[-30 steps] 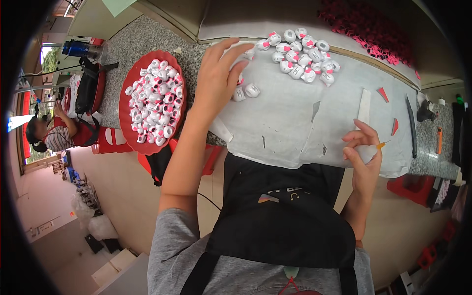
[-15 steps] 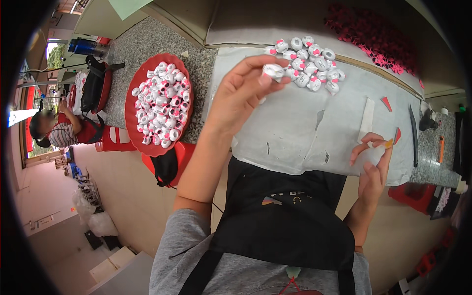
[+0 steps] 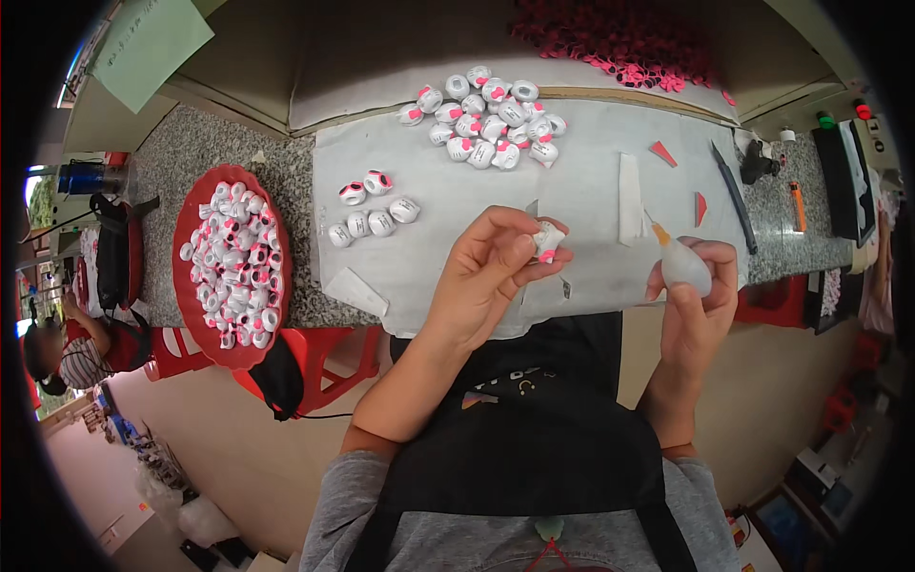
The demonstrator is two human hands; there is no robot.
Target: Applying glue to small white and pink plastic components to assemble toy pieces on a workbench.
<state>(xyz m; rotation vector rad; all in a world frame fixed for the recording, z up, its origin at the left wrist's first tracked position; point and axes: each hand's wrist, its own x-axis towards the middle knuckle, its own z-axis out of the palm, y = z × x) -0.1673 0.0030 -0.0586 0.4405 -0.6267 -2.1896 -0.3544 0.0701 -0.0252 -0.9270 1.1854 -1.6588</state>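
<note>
Over the paper-covered table, my left hand (image 3: 491, 272) pinches a small white figurine piece (image 3: 547, 240) with a pink patch between thumb and fingers. My right hand (image 3: 701, 305) is closed round a translucent squeeze bottle (image 3: 684, 267), whose yellowish nozzle and thin tip point up and left, apart from the piece. Beyond my left hand, a cluster of similar white and pink pieces (image 3: 493, 129) lies at the back of the paper. Several more pieces (image 3: 381, 222) stand in two short rows to its left.
A red scalloped tray (image 3: 181, 276) heaped with white and pink pieces sits at the left. Pink cut-outs (image 3: 658, 71) fill the back shelf. A white strip (image 3: 629, 195), red scraps (image 3: 664, 153), dark tweezers (image 3: 732, 195) and an orange pen (image 3: 798, 207) lie rightward. Another person (image 3: 86, 353) is far left.
My left hand has drawn the piece nearer and lower, away from the cluster. My right hand has raised the bottle, its nozzle now turned up and left. The view has shifted right.
</note>
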